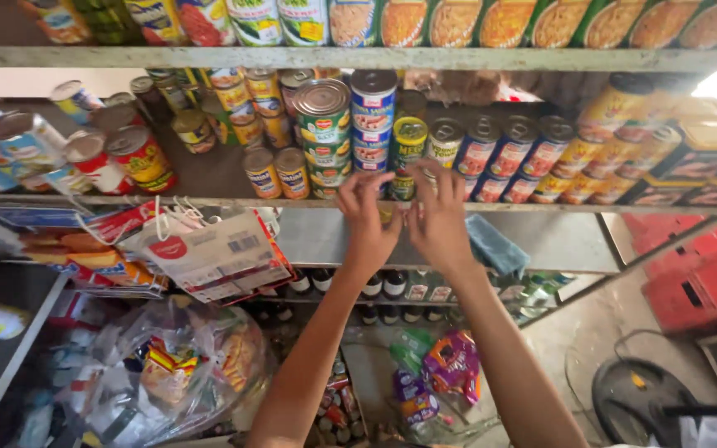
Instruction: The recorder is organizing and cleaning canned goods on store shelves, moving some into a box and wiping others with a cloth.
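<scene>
Head view: both hands reach up to the grey metal shelf (541, 236). The left hand (368, 217) and right hand (439, 217), fingers narrowed, pinch a small green-and-yellow tin can (401, 186) at the shelf's front edge, below a stack of taller green-labelled cans (323, 137). A blue cloth (495, 246) lies just beside the right hand.
</scene>
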